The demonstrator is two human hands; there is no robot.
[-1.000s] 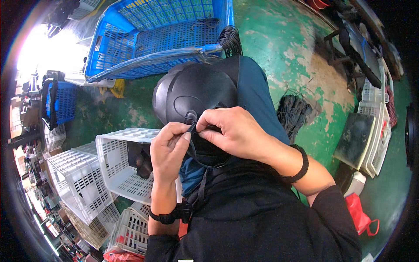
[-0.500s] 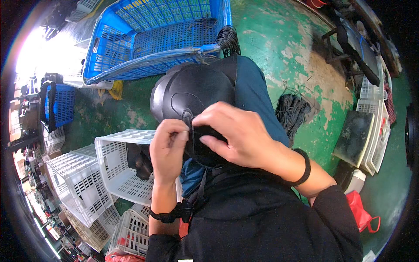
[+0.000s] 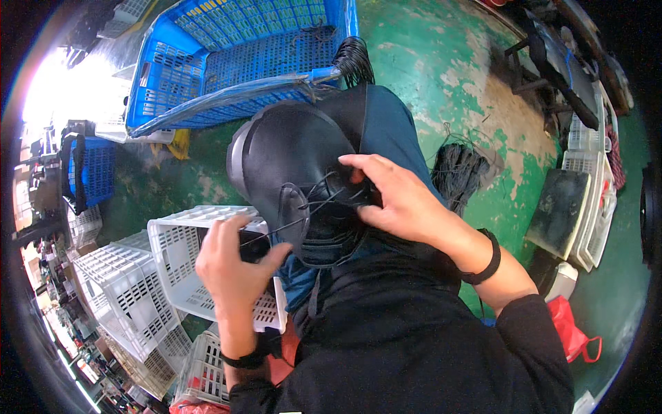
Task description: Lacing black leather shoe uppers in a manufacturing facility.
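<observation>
A black rounded shell-like part rests on my lap, over my blue trouser leg. My left hand pinches a thin black strap or cable tie pulled out to the lower left of the part. My right hand presses on the part's right side, fingers spread over thin black ties that cross its surface. A wrist band sits on each of my arms.
A large blue slatted crate lies ahead on the green floor. White perforated baskets stand at my left. A bundle of black ties lies on the floor at right, beside stacked grey trays. A red bag sits lower right.
My left hand has drawn away down and to the left from the black part, pulling the thin tie out. My right hand has shifted right and opened over the part.
</observation>
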